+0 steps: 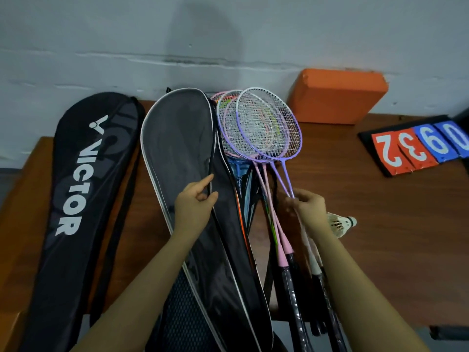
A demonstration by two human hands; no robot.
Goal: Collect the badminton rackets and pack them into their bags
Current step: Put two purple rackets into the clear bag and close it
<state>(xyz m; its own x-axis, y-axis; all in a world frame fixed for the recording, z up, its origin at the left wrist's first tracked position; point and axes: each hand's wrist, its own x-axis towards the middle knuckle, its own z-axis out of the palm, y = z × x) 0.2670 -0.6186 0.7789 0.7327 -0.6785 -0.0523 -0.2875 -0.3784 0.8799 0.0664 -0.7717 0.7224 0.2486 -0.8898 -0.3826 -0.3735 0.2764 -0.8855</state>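
Purple rackets [269, 128] pinched, grey bag [177, 138] held

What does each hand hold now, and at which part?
The left hand pinches the open edge of the grey racket bag. The right hand grips the purple rackets by their thin shafts.

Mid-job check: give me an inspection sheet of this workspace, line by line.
Surface: brown wooden table.
Job's things: black VICTOR racket bag flat at left; open grey-lined black bag; purple and pink rackets fanned beside it.
Clutter: orange foam block; white shuttlecock; red and blue score flip cards.
Hands: left hand grips the open bag's edge; right hand pinches racket shafts.
Cables: nothing seen.
Surroundings: pale wall behind.
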